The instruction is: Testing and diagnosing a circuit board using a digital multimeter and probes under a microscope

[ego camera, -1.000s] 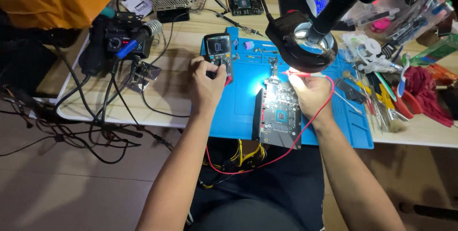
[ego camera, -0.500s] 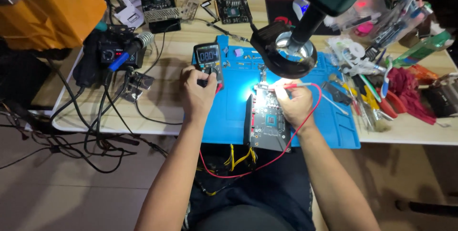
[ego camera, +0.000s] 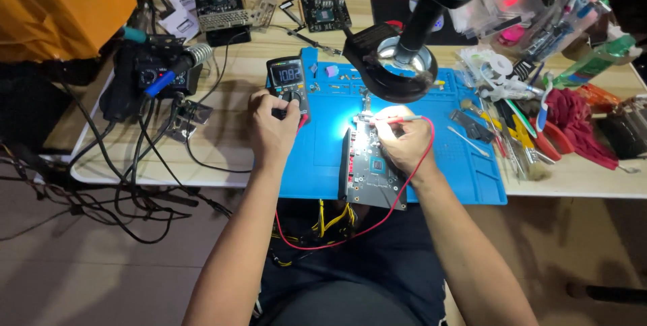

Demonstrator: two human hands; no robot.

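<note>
We see the grey rectangular circuit board with a dark chip at its middle (ego camera: pixel 372 168) lying on the blue silicone work mat (ego camera: pixel 465 171), its near end overhanging the mat's front edge and the front edge of the pale wooden bench (ego camera: pixel 222 157). The right hand (ego camera: pixel 403 143) rests on the board's far half with fingers pinched closed around a thin red-handled test probe (ego camera: pixel 397 119), which lies almost flat and points left over the board's brightly lit far end; we cannot tell whether the tip touches it. A red lead (ego camera: pixel 377 221) loops from the probe down past the bench's front edge. The left hand (ego camera: pixel 273 124) is curled over the lower part of a dark handheld multimeter with a lit display (ego camera: pixel 288 83), fingers closed on its dial, at the mat's far left corner. Just beyond the board a black round magnifier lamp on a dark arm (ego camera: pixel 391 63) hangs over the mat's far edge. To the left, near the bench's left edge, sits a black soldering station with a blue-handled iron (ego camera: pixel 158 73) amid black cables. Along the right side lie mixed hand tools and a red cloth (ego camera: pixel 573 120).
</note>
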